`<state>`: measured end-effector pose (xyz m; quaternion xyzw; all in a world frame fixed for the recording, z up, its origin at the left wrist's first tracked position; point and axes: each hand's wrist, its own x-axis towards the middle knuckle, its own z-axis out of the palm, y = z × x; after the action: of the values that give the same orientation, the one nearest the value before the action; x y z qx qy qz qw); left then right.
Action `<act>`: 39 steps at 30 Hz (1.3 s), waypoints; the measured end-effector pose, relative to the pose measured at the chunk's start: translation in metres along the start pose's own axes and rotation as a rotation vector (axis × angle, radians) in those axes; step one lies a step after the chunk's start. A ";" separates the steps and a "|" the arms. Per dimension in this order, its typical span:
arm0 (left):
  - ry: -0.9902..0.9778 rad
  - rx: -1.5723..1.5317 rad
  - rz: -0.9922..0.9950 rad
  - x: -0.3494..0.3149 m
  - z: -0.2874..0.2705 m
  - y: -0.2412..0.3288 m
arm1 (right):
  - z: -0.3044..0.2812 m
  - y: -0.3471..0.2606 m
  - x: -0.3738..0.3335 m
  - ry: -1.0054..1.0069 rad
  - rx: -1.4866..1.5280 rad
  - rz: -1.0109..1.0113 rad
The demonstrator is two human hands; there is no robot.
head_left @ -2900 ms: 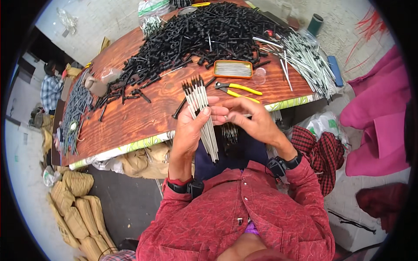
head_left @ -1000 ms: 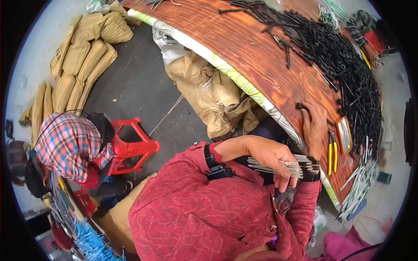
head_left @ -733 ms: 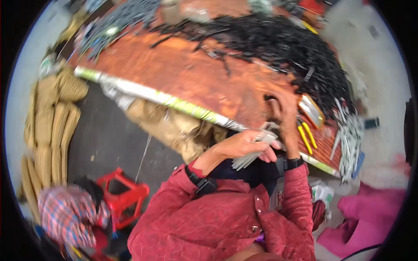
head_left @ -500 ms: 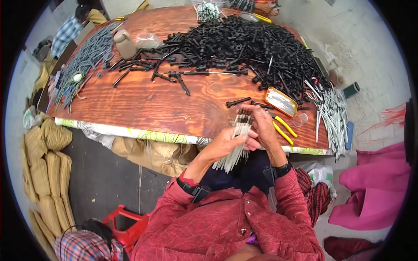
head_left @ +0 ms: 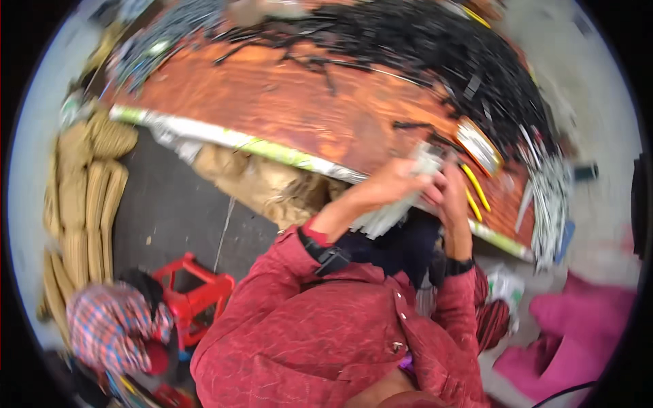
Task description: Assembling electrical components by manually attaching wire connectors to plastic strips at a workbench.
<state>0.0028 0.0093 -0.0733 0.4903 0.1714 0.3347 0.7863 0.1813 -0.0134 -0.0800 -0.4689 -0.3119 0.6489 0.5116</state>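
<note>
My left hand and my right hand meet at the near edge of the reddish wooden table, both closed around a bundle of thin grey rods that slants down toward my lap. The picture is blurred by motion. A big heap of black rods covers the far right of the table. Yellow-handled pliers lie just right of my hands, beside a small flat box. Loose grey rods are piled at the right end of the table.
Filled tan sacks lie stacked on the floor at left, more under the table. A red plastic stool stands at lower left beside a person in a plaid shirt. Pink cloth lies at lower right.
The view swung left and back several times. My hands still hold the grey rod bundle at the table edge; the bundle now points lower, toward my lap.
</note>
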 end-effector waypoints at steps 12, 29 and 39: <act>0.053 0.072 -0.199 0.009 0.025 0.024 | 0.009 -0.049 -0.014 -0.040 -0.275 -0.535; 0.146 0.070 -0.172 0.009 0.023 0.012 | -0.019 -0.080 0.013 0.212 -0.733 -0.625; 0.139 0.081 -0.171 0.010 0.023 0.014 | -0.076 -0.075 0.049 0.579 -1.687 -0.715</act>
<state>0.0188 0.0051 -0.0499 0.4810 0.2802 0.2924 0.7776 0.2773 0.0486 -0.0558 -0.7019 -0.6623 -0.1249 0.2305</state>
